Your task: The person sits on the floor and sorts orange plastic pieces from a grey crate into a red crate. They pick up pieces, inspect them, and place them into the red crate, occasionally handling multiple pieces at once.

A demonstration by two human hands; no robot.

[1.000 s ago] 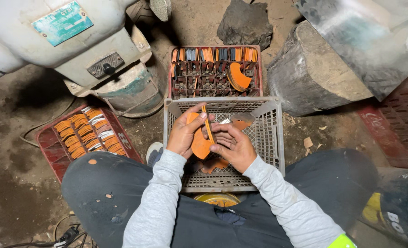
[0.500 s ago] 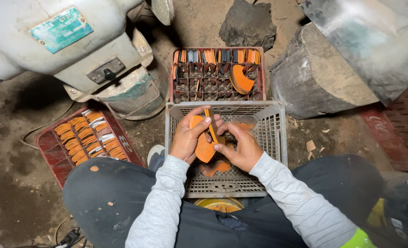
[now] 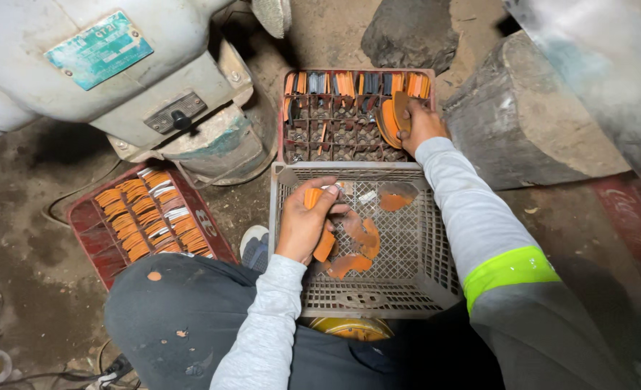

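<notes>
Red crate [image 3: 89, 217] at left holds rows of orange pieces. Left hand [image 3: 304, 225] closed around 1 orange blade piece [image 3: 322, 238] over the grey mesh crate [image 3: 418, 289]. Right hand [image 3: 421, 124] reaches into the compartment crate [image 3: 291, 137], fingers gripping a curved orange piece [image 3: 394, 115] there.

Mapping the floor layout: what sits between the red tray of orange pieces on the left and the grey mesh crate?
In the head view, between the red tray and the crate lie dirt floor, the toe of a shoe and the person's knee.
</notes>
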